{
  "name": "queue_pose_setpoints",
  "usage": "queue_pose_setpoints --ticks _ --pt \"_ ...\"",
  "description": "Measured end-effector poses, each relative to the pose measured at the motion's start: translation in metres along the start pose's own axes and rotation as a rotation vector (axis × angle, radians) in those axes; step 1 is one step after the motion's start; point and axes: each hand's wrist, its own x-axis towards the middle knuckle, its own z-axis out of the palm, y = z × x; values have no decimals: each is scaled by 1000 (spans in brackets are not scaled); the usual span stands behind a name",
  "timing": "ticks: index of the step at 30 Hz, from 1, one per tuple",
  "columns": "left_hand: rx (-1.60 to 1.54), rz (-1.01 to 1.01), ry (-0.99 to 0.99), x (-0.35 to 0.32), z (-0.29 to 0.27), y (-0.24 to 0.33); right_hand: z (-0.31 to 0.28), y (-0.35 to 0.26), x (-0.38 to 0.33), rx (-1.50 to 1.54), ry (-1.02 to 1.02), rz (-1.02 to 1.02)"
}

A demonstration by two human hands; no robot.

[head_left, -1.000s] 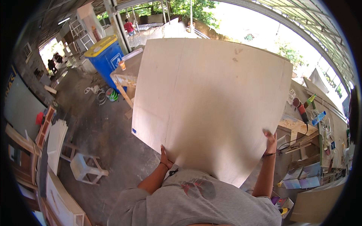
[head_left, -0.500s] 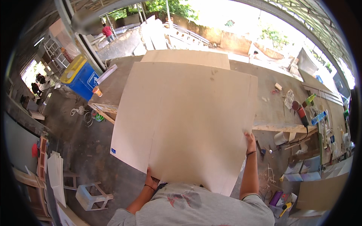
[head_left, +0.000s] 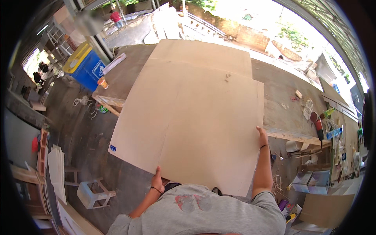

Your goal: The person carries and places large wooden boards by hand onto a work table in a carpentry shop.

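Observation:
A large light-brown plywood sheet (head_left: pixel 192 125) spans the middle of the view, its near edge close to my body. Both my hands grip it. At the near left, my left hand (head_left: pixel 157 181) is closed on the near edge, thumb on top and fingers hidden below. Farther along, my right hand (head_left: pixel 263 137) holds the right edge, its thumb at the rim. Beyond the sheet's far edge shows a second plywood sheet (head_left: pixel 205 51) on the worktable (head_left: pixel 284 94). A small blue label (head_left: pixel 112 148) marks the held sheet's left corner.
On the table's right are an angle grinder (head_left: pixel 317 124), a blue bottle (head_left: pixel 334 133) and a rag (head_left: pixel 308 109). An orange cup (head_left: pixel 102 82) stands at its left edge, near a blue-and-yellow bin (head_left: pixel 84 66). A stool (head_left: pixel 95 192) stands at lower left. A person in red (head_left: pixel 116 18) is far off.
The held sheet's far edge has come down toward the second sheet, and more of that second sheet shows. Both hands keep their hold. The view has shifted slightly.

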Motion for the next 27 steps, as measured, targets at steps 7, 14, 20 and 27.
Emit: queue_pose_setpoints --ticks 7,14,20,27 --pt "20 113 58 21 38 28 51 -50 67 -512 290 -164" --pt "209 104 19 73 65 76 75 -96 108 -377 39 -201" --pt "750 223 116 68 -5 136 71 -61 3 -650 69 -426" --pt "609 964 806 132 -111 228 63 17 -168 -361 220 26"
